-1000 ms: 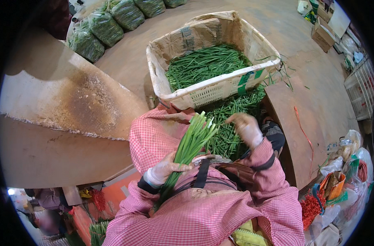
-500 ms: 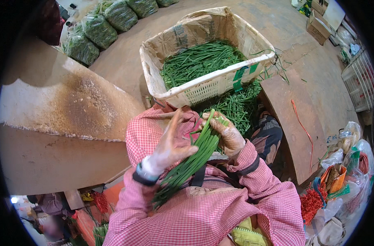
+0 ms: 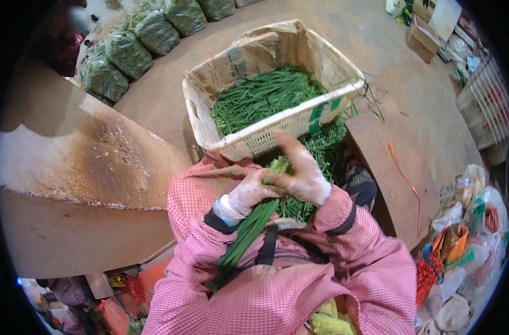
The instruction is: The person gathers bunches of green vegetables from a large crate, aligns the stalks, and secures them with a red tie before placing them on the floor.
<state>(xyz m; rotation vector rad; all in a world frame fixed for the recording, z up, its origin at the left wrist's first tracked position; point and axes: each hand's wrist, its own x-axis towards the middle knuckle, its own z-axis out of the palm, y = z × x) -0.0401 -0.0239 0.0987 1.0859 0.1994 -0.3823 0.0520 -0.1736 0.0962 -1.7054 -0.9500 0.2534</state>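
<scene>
My left hand [image 3: 248, 194], in a whitish thin glove, is closed round a bunch of long green chives [image 3: 253, 229]. Pale cut ends [image 3: 279, 164] stick out above my fingers, and the leaves trail down along my left forearm. My right hand [image 3: 305, 177], also gloved, is over the bunch at its pale end. Its thumb reaches to my left fingers, while its forefinger points up and away, smeared a little by motion. In front of my hands stands a white plastic crate [image 3: 265, 127], lined with brown sheet and partly filled with loose chives [image 3: 268, 95].
More loose chives [image 3: 327, 151] lie between the crate and my lap. A brown board [image 3: 391, 162] with a red string [image 3: 402, 176] is at my right, near plastic bags [image 3: 478, 229]. A worn board [image 3: 120, 156] lies left. Bagged greens [image 3: 129, 53] line the far left.
My left hand has gone from loosely spread to closed round the bunch. My right hand has let go of the pale ends and its fingers have opened. The whole view has shifted slightly.
</scene>
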